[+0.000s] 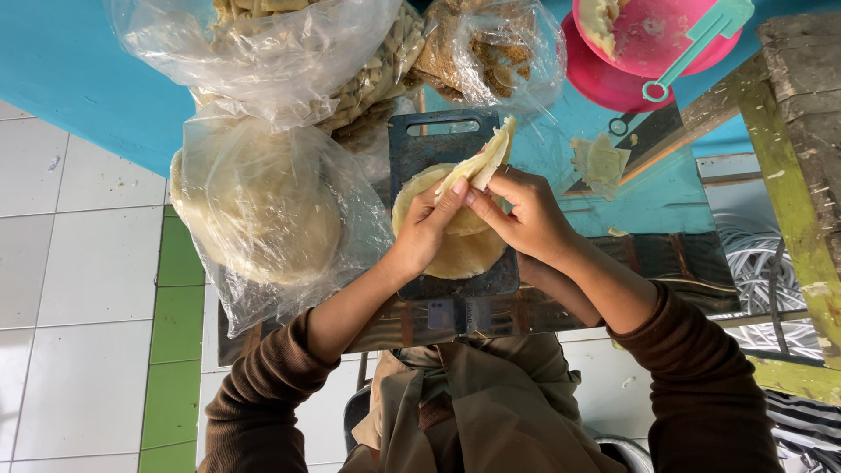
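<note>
My left hand (427,229) and my right hand (523,216) both pinch a thin, pale folded dough sheet (484,160), lifted above a dark cutting board (438,144). Under my hands, a round stack of pale dough wrappers (464,254) lies on the board. My fingers meet at the sheet's lower end, thumbs pressed against it. Brown sleeves cover both forearms.
A clear plastic bag with a big round stack of wrappers (258,206) lies left of the board. Bags of folded pastries (368,83) and crumbly filling (491,52) sit behind. A pink bowl with a teal tool (653,39) is at back right. Dough scraps (598,162) lie on the blue tabletop.
</note>
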